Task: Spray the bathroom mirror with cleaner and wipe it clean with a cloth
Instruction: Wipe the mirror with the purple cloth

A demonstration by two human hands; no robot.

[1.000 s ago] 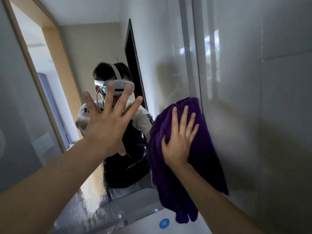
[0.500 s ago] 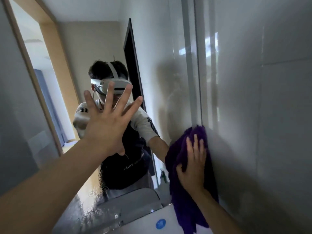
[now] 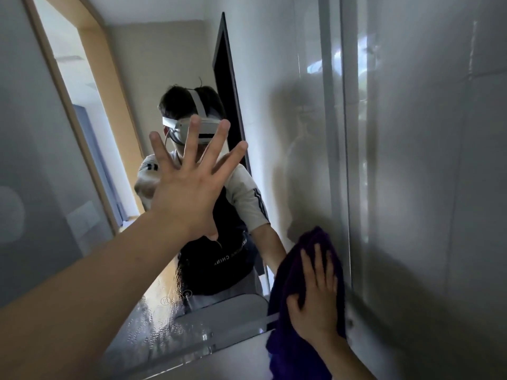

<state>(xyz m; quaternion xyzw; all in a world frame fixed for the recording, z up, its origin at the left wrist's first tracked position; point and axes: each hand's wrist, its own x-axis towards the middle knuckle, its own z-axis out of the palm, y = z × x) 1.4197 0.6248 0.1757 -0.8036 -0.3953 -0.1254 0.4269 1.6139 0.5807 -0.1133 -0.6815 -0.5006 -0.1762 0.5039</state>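
While the right hand (image 3: 315,294) presses flat, fingers straight and close together, on the soft purple microfibre cloth (image 3: 296,272), the head view shows that cloth bunched against the lower right edge of the large frameless wall mirror (image 3: 269,105), just beside the glossy grey tiled wall (image 3: 425,187). The left hand (image 3: 189,193) is spread wide, fingers splayed, palm toward the glass and holding nothing; whether it touches the glass I cannot tell. Droplets of wet cleaner (image 3: 153,325) bead on the mirror's lower left part, not yet wiped. No spray bottle shows. The cloth looks light, limp and absorbent: it will likely fold and slide under the palm, so flat pressure through its bunched middle seems the surest hold. Wet glass is probably slick and should take firm, even pressure only.
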